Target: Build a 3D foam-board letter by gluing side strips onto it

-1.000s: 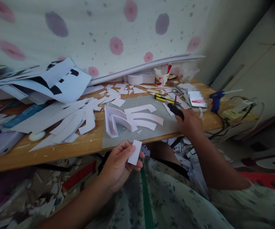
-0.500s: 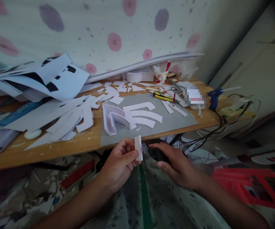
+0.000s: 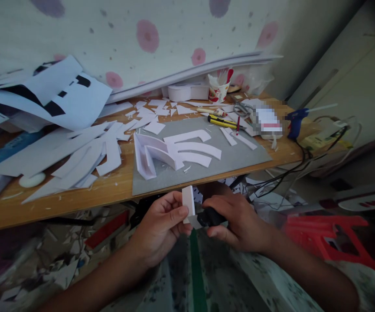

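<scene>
In front of the table's edge, my left hand (image 3: 163, 225) pinches a small white foam board strip (image 3: 187, 200) upright between thumb and fingers. My right hand (image 3: 239, 223) is wrapped round a black utility knife (image 3: 210, 216). Its short metal blade meets the lower part of the strip, close to my left fingertips. Beyond my hands, a grey cutting mat (image 3: 246, 160) bears a white foam board shape (image 3: 190, 149) with curved arms, and upright walls stand along its left part.
White offcuts (image 3: 86, 151) are heaped on the wooden table (image 3: 76, 208) at left. A yellow cutter (image 3: 222, 122), a paper cup (image 3: 217, 92) and a blue glue gun (image 3: 295, 123) with cables lie towards the right. A red plastic stool (image 3: 327, 234) stands at lower right; scraps litter the floor.
My right hand has moved left and turned, bringing the knife's blade from apart to against the foam board strip. The left hand keeps its pinch. The view has shifted slightly.
</scene>
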Tool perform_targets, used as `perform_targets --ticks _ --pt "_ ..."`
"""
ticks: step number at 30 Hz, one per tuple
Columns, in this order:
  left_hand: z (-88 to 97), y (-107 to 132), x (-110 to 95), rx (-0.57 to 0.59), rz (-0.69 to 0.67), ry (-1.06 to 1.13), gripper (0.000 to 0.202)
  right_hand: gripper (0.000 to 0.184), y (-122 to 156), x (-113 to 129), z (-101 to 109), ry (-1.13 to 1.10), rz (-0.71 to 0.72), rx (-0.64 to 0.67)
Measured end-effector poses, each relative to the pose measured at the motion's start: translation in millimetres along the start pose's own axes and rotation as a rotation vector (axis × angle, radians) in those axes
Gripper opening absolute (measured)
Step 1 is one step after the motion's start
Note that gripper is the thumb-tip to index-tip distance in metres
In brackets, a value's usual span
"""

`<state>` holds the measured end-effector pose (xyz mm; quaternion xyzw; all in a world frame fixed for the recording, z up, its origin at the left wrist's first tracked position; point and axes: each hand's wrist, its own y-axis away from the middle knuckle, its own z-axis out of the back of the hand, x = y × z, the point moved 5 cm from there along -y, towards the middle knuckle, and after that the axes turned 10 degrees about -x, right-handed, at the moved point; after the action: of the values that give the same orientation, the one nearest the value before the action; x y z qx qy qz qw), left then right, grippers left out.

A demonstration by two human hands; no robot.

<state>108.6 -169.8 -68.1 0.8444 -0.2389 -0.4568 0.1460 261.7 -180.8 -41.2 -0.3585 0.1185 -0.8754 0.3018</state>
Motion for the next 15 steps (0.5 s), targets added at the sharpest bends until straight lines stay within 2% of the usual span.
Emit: perform_targets --ticks 5,13,15 --pt "0.0 0.5 2.0 0.060 0.043 0.022 0.024 0.058 -1.7 -0.3 -0.5 -0.032 0.009 -0.023" --pt "2.2 1.7 2.4 0.084 0.040 -0.015 0.030 0.054 -3.9 -2.4 -2.5 -0.015 0.006 -0.083" --pt "0.8 3.7 3.8 0.120 0.047 -0.043 0.031 0.054 -4.3 -5.2 -1.8 -0.021 -0.018 -0.089"
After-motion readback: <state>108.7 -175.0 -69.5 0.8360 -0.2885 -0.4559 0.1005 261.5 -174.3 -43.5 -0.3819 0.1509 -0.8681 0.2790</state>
